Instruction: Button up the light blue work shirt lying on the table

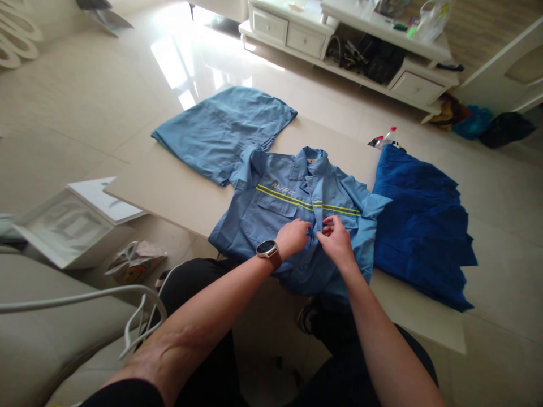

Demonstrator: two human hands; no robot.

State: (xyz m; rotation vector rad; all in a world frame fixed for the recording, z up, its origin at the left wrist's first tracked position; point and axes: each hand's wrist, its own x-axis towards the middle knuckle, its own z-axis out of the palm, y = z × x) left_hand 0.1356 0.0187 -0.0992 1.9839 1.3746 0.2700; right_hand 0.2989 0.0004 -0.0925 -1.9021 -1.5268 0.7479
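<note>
light blue shirt (275,217) lying face-up on board (169,203), straight ahead of hands, collar (313,164) pointing away, placket (318,213) running lengthwise between them; left hand (293,238) and right hand (336,240) pinching front cloth, about equally near, exact fingertip hold hard to make out

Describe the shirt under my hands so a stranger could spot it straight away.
Find the pale table near the white cabinet. The shirt lies between light blue cloth and dark blue cloth. Only it shows a collar and yellow stripes.
</note>
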